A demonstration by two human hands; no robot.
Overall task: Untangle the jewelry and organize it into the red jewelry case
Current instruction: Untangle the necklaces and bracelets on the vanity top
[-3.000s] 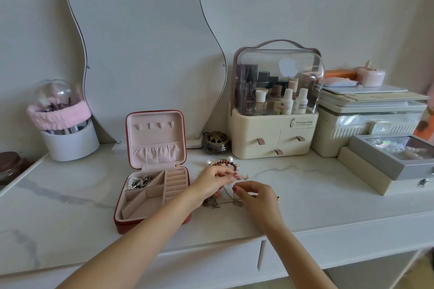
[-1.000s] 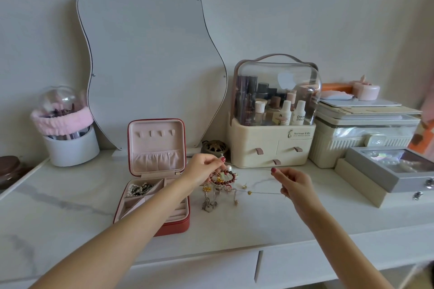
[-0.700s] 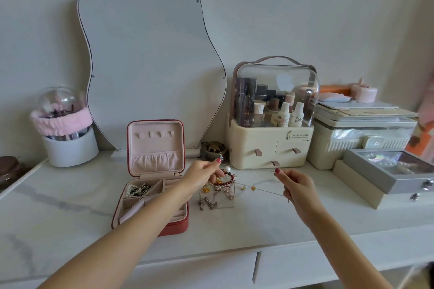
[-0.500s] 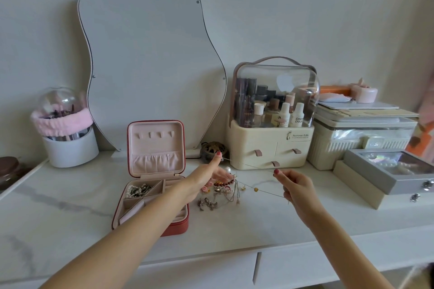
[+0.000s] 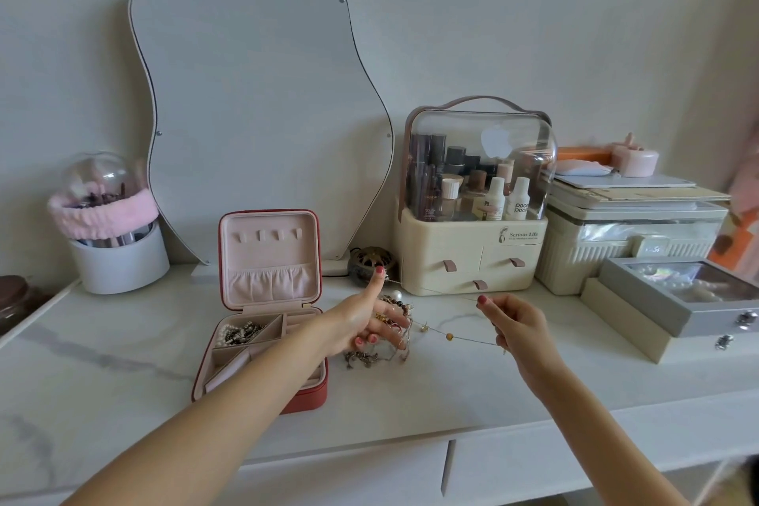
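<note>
Pale wall (image 5: 534,12); wavy mirror (image 5: 263,94); white marble vanity top (image 5: 410,394).

Open jewelry case (image 5: 263,345) at 9 o'clock of jewelry pile (image 5: 380,353). Makeup box (image 5: 472,255) at 1 o'clock. Mirror (image 5: 263,94) behind, at 11 o'clock.
</note>
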